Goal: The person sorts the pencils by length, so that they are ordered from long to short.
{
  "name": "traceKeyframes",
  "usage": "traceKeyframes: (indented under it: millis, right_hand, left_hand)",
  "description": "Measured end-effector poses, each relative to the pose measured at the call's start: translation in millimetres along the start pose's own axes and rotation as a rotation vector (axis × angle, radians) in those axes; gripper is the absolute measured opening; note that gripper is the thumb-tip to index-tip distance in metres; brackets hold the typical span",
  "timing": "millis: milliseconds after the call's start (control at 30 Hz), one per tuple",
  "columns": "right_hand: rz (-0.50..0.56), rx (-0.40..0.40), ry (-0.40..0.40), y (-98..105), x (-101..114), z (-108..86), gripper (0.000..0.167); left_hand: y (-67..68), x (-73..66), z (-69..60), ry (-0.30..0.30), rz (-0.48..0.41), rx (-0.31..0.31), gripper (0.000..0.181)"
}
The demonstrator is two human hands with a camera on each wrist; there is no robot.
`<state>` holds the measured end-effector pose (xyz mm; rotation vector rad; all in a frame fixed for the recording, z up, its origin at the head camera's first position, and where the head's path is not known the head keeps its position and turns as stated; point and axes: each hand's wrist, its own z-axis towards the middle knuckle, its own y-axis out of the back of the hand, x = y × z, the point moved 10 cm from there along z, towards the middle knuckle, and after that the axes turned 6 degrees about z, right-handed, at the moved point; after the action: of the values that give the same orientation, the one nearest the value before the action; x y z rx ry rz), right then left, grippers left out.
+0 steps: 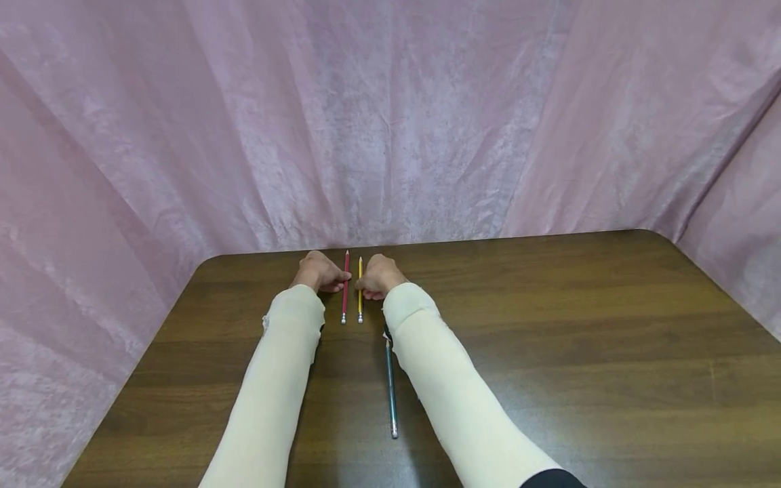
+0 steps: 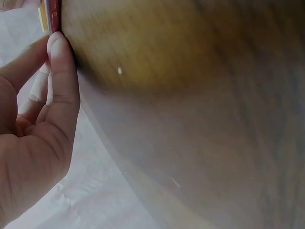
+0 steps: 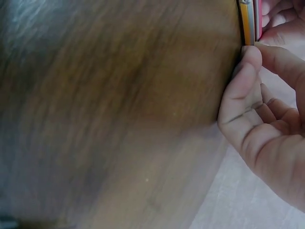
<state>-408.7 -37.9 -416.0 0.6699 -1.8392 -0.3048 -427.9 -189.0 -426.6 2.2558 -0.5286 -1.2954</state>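
Note:
Near the far edge of the table, a red pencil and a yellow pencil lie side by side with a small gap, eraser ends toward me. My left hand pinches the red pencil between thumb and finger from its left side. On the other side, my right hand pinches the yellow pencil the same way. A dark teal pencil lies closer to me, beside my right forearm and touched by neither hand.
The brown wooden table has rounded far corners and stretches widely to the right. Behind it hangs a pink velvety curtain, close to the table's far edge. Both forearms, in cream sleeves, reach across the table.

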Motion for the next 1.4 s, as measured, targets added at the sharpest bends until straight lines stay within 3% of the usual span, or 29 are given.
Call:
traceKeyframes:
  millis: [733, 867, 1033, 1167, 1400]
  right_hand:
    - [0.044, 0.033, 0.018, 1, -1, -3.5, 0.023]
    - [0.068, 0.046, 0.020, 2, -3, -3.1, 0.028]
    - [0.093, 0.065, 0.007, 3, -5, -4.2, 0.028]
    - [0.054, 0.067, 0.019, 6, -2, -7.4, 0.026]
    - [-0.033, 0.049, 0.070, 21, 9, -7.9, 0.023]
  left_hand:
    - [1.1, -4.2, -4.5, -0.032, 0.000, 0.001, 0.020]
    - [0.6, -4.3, -3.7, -0.023, 0.047, -0.020, 0.023]
    - [4.2, -13.1, -6.6, -0.045, 0.118, -0.078, 0.027]
    - [6.6, -25.0, -15.0, -0.080, 0.172, -0.107, 0.023]
    - [9.5, -46.8, -27.5, -0.202, 0.228, -0.109, 0.023]
